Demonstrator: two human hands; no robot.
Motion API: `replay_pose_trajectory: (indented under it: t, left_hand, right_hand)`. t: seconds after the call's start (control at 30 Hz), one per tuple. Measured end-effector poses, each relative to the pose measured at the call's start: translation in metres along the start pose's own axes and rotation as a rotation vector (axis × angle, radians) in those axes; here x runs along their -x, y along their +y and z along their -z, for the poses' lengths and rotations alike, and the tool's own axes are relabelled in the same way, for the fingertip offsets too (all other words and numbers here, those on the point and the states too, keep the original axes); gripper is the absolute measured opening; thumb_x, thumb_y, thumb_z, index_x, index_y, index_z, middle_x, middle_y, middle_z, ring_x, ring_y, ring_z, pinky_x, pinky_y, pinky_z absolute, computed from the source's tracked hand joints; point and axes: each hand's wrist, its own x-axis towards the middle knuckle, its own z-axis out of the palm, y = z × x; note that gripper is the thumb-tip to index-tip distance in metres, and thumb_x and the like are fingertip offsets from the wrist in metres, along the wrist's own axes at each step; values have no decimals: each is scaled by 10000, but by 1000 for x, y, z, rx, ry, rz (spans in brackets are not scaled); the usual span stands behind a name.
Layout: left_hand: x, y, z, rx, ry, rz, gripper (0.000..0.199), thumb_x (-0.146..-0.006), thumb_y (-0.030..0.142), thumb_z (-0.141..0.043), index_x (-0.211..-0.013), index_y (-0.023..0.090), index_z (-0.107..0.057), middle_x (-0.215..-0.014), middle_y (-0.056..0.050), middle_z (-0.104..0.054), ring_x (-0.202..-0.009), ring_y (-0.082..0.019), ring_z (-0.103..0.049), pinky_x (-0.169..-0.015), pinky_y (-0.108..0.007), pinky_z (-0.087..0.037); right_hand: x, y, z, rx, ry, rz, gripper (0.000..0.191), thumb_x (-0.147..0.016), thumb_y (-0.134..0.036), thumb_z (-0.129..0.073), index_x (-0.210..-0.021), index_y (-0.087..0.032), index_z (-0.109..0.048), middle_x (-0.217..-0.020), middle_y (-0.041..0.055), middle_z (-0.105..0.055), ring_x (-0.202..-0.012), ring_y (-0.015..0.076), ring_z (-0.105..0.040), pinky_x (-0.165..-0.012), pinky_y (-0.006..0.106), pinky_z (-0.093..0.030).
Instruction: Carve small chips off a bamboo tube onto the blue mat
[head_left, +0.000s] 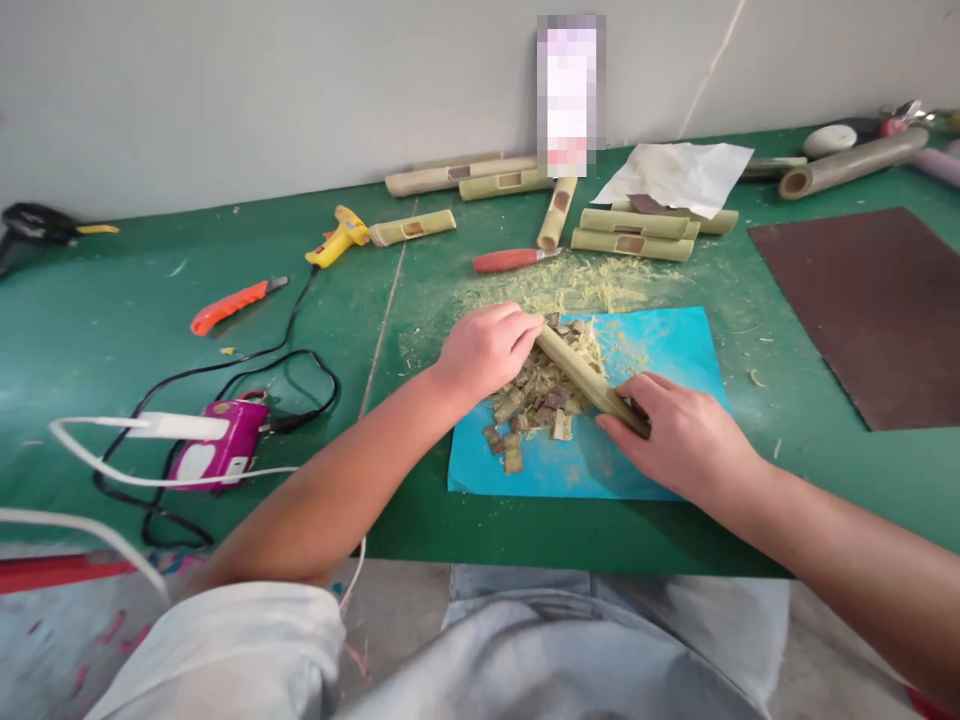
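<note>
A: How many pieces were in hand?

B: Just one, a bamboo tube; the left hand gripped its far end between thumb and fingers; the right hand was curled round its near end; so both hands were grasping it.

A: Which way did it point?

B: Its long axis ran slantwise, from the left hand at the upper left down to the right hand, nearer the body; it was above one blue sheet, over a heap of chips; whether it touched the heap, I couldn't tell.

A: And the textures?

B: The tube was pale green-tan, straight and rounded; the chips were small, squarish and brownish, too many to count, mixed with stringy pale shavings.

A: What else lay about?

B: Five other tubes each showed a cut opening; there was one red-handled knife, one orange cutter, one yellow glue gun and one flat brown sheet, all on the smooth green table; one creased white paper lay over some tubes at the back.
</note>
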Motion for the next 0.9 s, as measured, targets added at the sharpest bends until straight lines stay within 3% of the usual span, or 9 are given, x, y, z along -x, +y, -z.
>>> replay_pose_trajectory:
  t: [0.17,0.3,0.47,0.6,0.77,0.9]
  left_hand:
    - [3,4,-1,73,-33,-89,235,-982,238,-485,-1013,132,-692,-806,-64,-697,-752,-153,-656,-696,-274,-530]
    - [2,3,0,1,11,-2,245,-981,237,-484,-994,116,-697,-815,-78,-692,-722,-156,-642,-665,-279,-523]
    - [2,6,0,79,-23,-120,224,-974,221,-501,-1022,115,-691,-790,-64,-693,-739,-156,-654,-679,-271,-525]
    - [2,6,0,17,18,-32,223,-969,210,-500,-995,109,-697,-798,-78,-692,-710,-164,-646,-646,-283,-518]
    - [3,10,-2,100,-34,-120,232,-981,231,-481,-998,129,-689,-785,-61,-693,-730,-152,-652,-675,-273,-524]
    - [2,5,-2,9,24,-32,250,-982,232,-474,-965,118,-696,-777,-75,-683,-698,-156,-638,-642,-280,-514]
  right_hand:
    - [0,0,1,-2,-24,-8,227,-875,-411,-519,-792,-200,-515,-772,25,-582,-620,145,-501,-559,296,-267]
    - [0,0,0,-15,-21,-17,225,-882,-415,-510,-814,-202,-524,-808,28,-598,-616,141,-498,-559,294,-263]
    - [0,1,0,-19,-27,-23,224,-880,-411,-512,-796,-203,-517,-778,23,-588,-610,137,-489,-560,291,-259]
    - [-1,1,1,-20,-36,-27,227,-885,-412,-506,-791,-205,-505,-777,21,-586,-611,137,-482,-561,291,-259]
    - [-2,2,1,-29,-36,-19,230,-886,-409,-500,-772,-211,-479,-758,16,-563,-608,137,-467,-559,295,-254]
    - [-2,4,1,-37,-35,-21,231,-892,-417,-486,-777,-216,-471,-759,15,-557,-629,145,-479,-564,294,-256]
